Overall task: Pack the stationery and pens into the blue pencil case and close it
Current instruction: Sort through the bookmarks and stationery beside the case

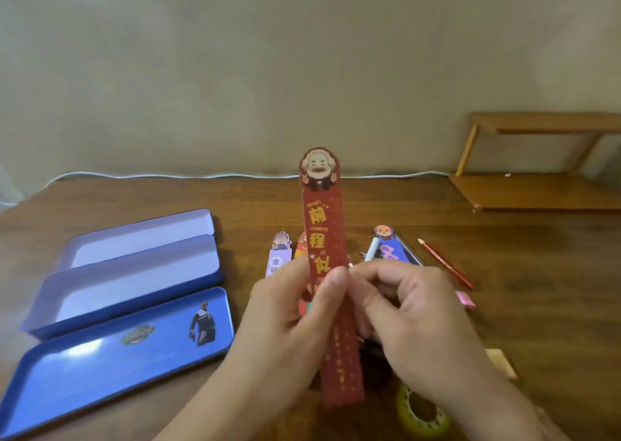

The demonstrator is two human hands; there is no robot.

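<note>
The blue pencil case [127, 292] lies open on the left of the wooden table [504, 272]: a glossy metal tin of rounded rectangular trays, its nearest panel bearing a figure sticker and a badge sticker. Beside it the left hand [289, 319] pinches a flat red ruler [327, 259] upright (gold Chinese characters, a cartoon bearded head on top). The right hand [413, 319] is curled against the ruler's edge; what it grips I cannot tell. Behind lie a red pencil [447, 264] and a blue ruler [395, 249].
</note>
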